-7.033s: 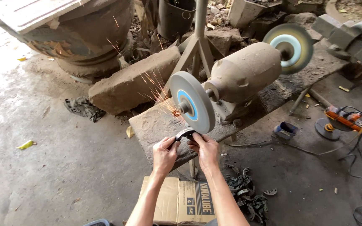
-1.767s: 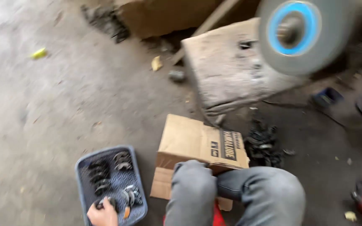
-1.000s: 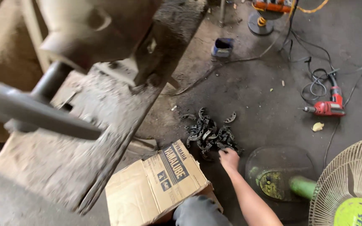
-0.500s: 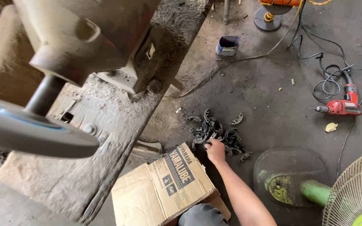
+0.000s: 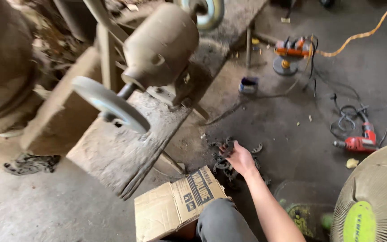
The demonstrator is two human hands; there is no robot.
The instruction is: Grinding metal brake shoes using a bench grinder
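Note:
My right hand [image 5: 239,157] reaches down to a heap of dark curved metal pieces [image 5: 229,159] on the floor, and its fingers close on one of them. The heap lies right of the stone block [image 5: 126,148] that carries the bench grinder [image 5: 160,47]. The grinder's near wheel [image 5: 109,109] stands up and left of the hand, apart from it. My left hand is out of sight. My knee [image 5: 222,222] in grey trousers shows at the bottom edge.
A cardboard box [image 5: 175,206] sits by my knee. A red drill [image 5: 359,142] with coiled cable lies at the right. A fan [image 5: 377,201] stands at the lower right, an orange angle grinder [image 5: 290,54] farther back, and a rag [image 5: 30,163] at the left.
The view swung up and left, so the whole grinder shows. My right hand stayed at the heap of metal pieces and has lifted one between its fingers.

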